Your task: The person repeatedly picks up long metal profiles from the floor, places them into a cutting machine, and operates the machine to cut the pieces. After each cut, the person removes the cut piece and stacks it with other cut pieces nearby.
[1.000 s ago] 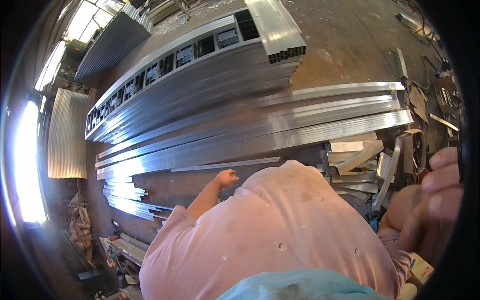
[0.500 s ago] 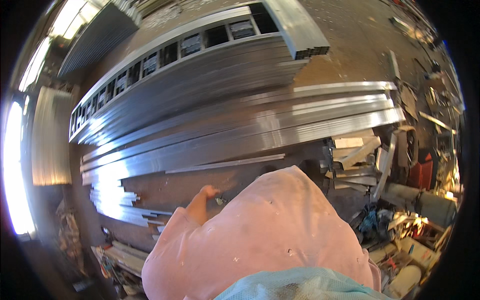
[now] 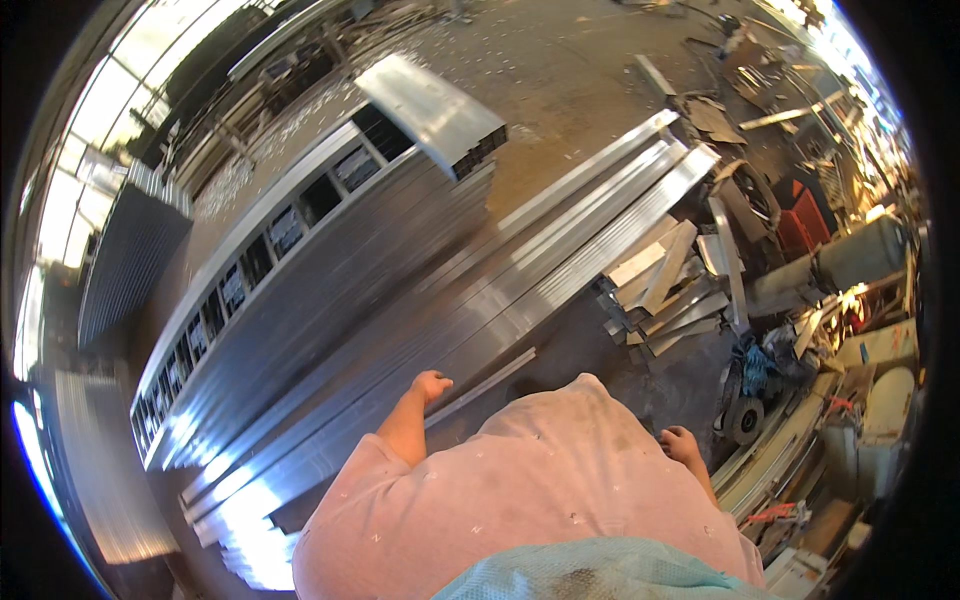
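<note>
Your right hand point(image 3: 680, 443) has come into view, well apart from the silver bars point(image 3: 540, 290). Your left hand point(image 3: 432, 385) is nearer the thin strip point(image 3: 490, 382) lying along their near side, roughly parallel. Both hands' fingers curl; I can't tell whether they're closed.

Lg. paned windows point(image 3: 150, 45) stood at 10 o'clock, v. bright; a blown-out bright strip point(image 3: 35, 450) ran approx. 8–9 o'clock w/ bluish edges. Brown floor point(image 3: 560, 65) showed dusty at 12–1 o'clock, pale flecks point(image 3: 228, 182) strewn at 10–11, dk. grey nr. 4. White glare point(image 3: 832, 45) also came in at 2 o'clock.
</note>
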